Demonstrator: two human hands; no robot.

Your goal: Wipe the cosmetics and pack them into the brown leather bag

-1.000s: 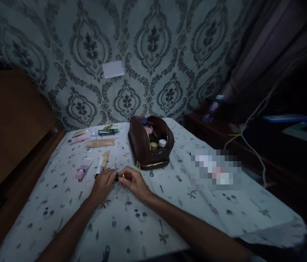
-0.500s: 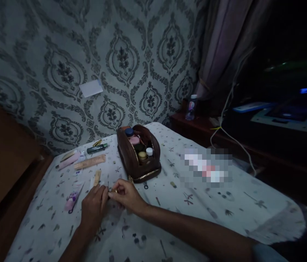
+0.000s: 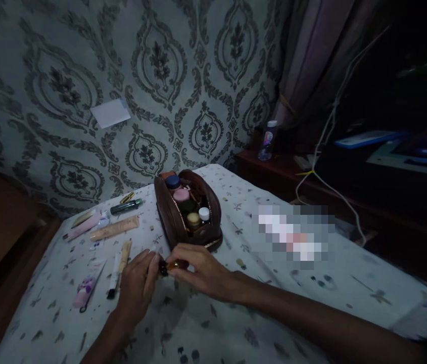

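My right hand (image 3: 203,270) is closed around a small amber bottle (image 3: 178,264) with a golden sheen, held just in front of the brown bag. The bottle's dark cap (image 3: 163,268) points left, against the closed fingers of my left hand (image 3: 139,280); whether cap and bottle are joined I cannot tell. The open zip bag (image 3: 168,222) stands behind my hands, full of jars and bottles with blue, pink, gold and white lids. Left of my hand lie a white tube (image 3: 114,275) with a black cap and a slim tan tube (image 3: 125,254).
A pink tube (image 3: 85,289), a beige tube (image 3: 114,228) and a dark green bottle (image 3: 127,206) lie at the left of the patterned cloth (image 3: 274,303). A blurred-out patch covers something at the right. A clear bottle (image 3: 267,141) and a white cable (image 3: 321,134) are beyond.
My hands have shifted slightly right, and the amber bottle and its dark cap now show between them. The white tube beside my left hand has come into view. The camera has turned slightly.
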